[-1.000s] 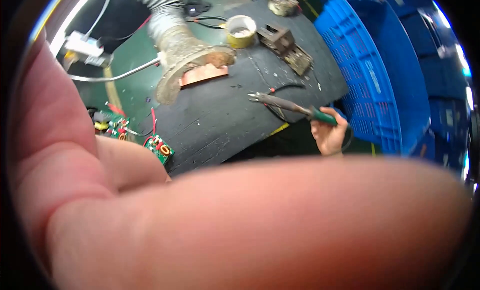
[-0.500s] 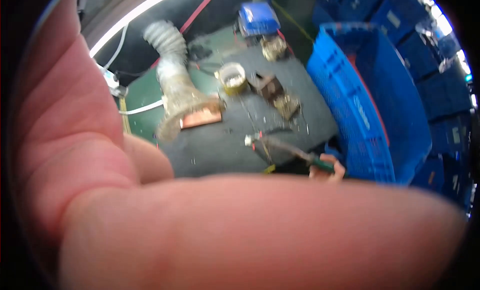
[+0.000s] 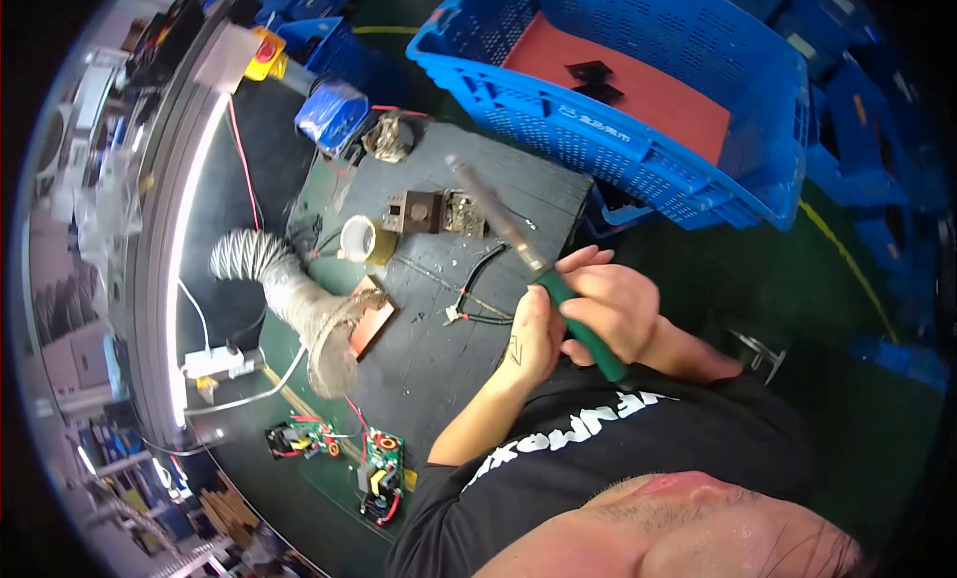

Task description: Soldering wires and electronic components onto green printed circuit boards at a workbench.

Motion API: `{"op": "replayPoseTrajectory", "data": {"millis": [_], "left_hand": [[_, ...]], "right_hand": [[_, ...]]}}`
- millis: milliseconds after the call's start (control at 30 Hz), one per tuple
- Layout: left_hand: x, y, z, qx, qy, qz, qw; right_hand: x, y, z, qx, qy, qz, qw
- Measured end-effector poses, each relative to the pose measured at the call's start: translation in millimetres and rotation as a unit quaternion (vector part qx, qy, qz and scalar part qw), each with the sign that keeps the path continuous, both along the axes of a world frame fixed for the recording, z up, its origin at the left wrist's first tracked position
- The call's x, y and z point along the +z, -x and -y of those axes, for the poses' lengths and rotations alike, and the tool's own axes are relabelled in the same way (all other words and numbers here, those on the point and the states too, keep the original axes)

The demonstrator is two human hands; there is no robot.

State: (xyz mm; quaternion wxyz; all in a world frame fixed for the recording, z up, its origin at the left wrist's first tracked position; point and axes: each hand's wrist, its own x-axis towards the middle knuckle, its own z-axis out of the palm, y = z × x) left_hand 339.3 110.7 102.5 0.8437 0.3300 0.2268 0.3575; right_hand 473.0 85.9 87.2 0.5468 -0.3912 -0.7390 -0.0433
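Note:
Both hands meet at the near edge of a dark work mat. My right hand is wrapped around the green handle of a soldering iron. Its metal shaft points up and left over the mat. My left hand is curled against the front of the same handle. Just left of the hands lie black wires with red ends. A black shirt and part of a head fill the bottom of the view.
A ribbed fume hose ends over a copper-coloured board. A tape roll, a metal stand and green circuit boards sit on the bench. A large blue crate stands behind; a light strip runs left.
The large fingers that covered the lens are gone and the view has swung round. The left hand has come to the soldering iron handle beside the right hand.

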Motion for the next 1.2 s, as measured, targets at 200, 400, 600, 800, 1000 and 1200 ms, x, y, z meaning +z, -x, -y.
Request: {"op": "replayPoseTrajectory", "data": {"millis": [200,400,600,800,1000,1200], "left_hand": [[-5,-14,-43,0.046,-0.018,-0.056,0.997],[15,-25,-174,0.155,-0.323,-0.168,0.918],[10,-80,-273,0.16,-0.475,-0.255,0.827],[-31,-100,-275,0.201,-0.575,-0.412,0.678],[-36,-104,-276,0.209,-0.548,-0.379,0.716],[-30,-107,-276,0.197,-0.505,-0.311,0.781]], "right_hand": [[28,-26,2,-0.048,0.11,0.22,0.968],[91,-131,-18,-0.139,0.153,0.245,0.947],[75,-211,-104,-0.168,0.409,0.355,0.823],[-24,-252,-229,-0.071,0.621,0.432,0.65],[-128,-242,-294,-0.038,0.55,0.445,0.706],[-173,-237,-300,-0.069,0.452,0.432,0.777]]}}
